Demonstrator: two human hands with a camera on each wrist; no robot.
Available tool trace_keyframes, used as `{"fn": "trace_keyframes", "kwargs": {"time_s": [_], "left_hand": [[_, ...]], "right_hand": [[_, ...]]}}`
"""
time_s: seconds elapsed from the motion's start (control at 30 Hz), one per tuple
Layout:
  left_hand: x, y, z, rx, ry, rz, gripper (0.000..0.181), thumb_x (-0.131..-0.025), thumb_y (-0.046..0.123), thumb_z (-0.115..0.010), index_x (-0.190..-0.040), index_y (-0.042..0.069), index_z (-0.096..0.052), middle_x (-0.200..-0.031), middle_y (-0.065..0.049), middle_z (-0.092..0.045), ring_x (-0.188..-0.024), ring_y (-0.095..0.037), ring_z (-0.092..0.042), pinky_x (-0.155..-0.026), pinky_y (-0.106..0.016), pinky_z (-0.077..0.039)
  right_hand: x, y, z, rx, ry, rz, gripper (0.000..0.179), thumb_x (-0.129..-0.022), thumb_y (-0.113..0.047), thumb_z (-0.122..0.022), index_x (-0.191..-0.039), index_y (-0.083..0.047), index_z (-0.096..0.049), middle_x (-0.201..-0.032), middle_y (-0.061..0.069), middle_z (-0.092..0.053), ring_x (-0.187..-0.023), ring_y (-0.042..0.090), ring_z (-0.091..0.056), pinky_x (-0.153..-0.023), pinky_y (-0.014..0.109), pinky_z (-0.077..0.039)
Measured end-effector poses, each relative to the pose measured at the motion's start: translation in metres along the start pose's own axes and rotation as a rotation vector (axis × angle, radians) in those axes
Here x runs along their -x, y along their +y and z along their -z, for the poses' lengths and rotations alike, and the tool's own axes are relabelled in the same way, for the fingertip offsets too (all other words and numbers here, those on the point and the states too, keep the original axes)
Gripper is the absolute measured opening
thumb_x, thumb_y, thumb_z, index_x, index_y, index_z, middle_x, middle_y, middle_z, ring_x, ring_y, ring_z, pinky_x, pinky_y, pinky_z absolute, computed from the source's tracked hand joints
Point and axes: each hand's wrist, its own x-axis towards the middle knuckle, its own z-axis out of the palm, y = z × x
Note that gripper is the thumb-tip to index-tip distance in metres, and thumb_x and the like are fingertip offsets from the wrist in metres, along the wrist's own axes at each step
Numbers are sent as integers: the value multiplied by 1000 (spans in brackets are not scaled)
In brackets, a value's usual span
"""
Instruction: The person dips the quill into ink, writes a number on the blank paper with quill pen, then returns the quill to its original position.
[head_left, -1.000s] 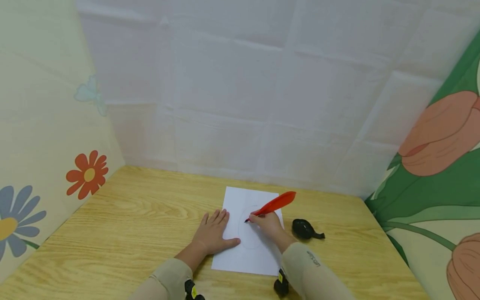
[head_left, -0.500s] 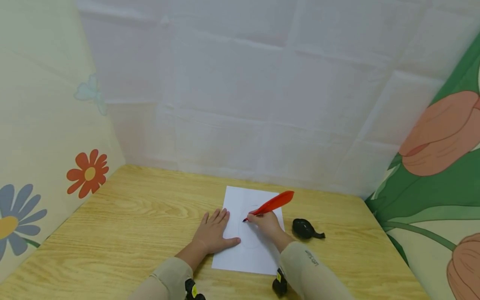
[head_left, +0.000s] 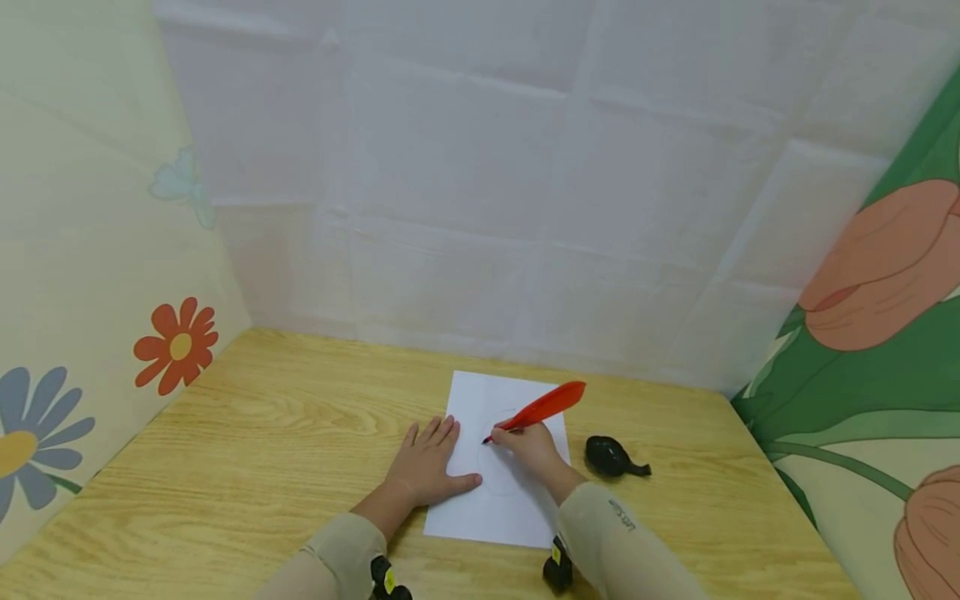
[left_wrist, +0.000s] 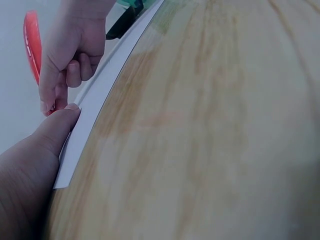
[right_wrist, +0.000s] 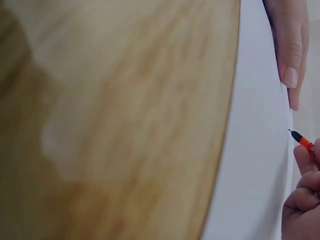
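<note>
A white sheet of paper (head_left: 487, 522) lies on the wood-grain table, with a faint curved outline drawn on it. My left hand (head_left: 426, 469) rests flat on the sheet's left edge, fingers spread and thumb pointing inward. Over the sheet's middle, my right hand (head_left: 536, 450) pinches a red feather pen (head_left: 551, 403) near its black tip. The plume slants up to the right. In the right wrist view, the pen's dark point (right_wrist: 296, 135) is right at the paper. My left thumb (left_wrist: 55, 127) overlaps the sheet's edge in the left wrist view.
A glossy black rounded thing with a narrow neck (head_left: 609, 457) lies to the right of the paper. Behind the table (head_left: 300, 400) hangs a creased white cloth (head_left: 450, 183). Flower-printed cloths stand at the left (head_left: 82, 275) and right (head_left: 862, 358).
My right hand and the feather pen have shifted slightly left over the paper, the tip tracing along the upper left of the outline. My left hand has stayed in place.
</note>
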Motion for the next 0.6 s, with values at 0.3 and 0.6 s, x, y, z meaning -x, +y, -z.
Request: {"fn": "trace_keyframes", "kwargs": {"time_s": [0.3, 0.6], "left_hand": [[1, 1, 2, 4, -1, -6, 100, -83, 72, -55, -153, 4, -30, -163, -10, -25, -152, -31, -16, -122, -57, -8], [-1, 0, -1, 7, 6, 2, 100, -84, 73, -53, -154, 6, -29, -163, -9, -24, -153, -31, -15, -122, -57, -7]], "right_hand": [[0, 0, -1, 13, 3, -4, 27, -87, -26, -74, -104, -4, -72, -94, 8, -74, -82, 17, -59, -80, 32, -51], [2, -3, 0, 14, -1, -34, 29, -87, -28, -74, -105, -5, -72, -93, 7, -73, -81, 18, -57, -76, 29, -47]]}}
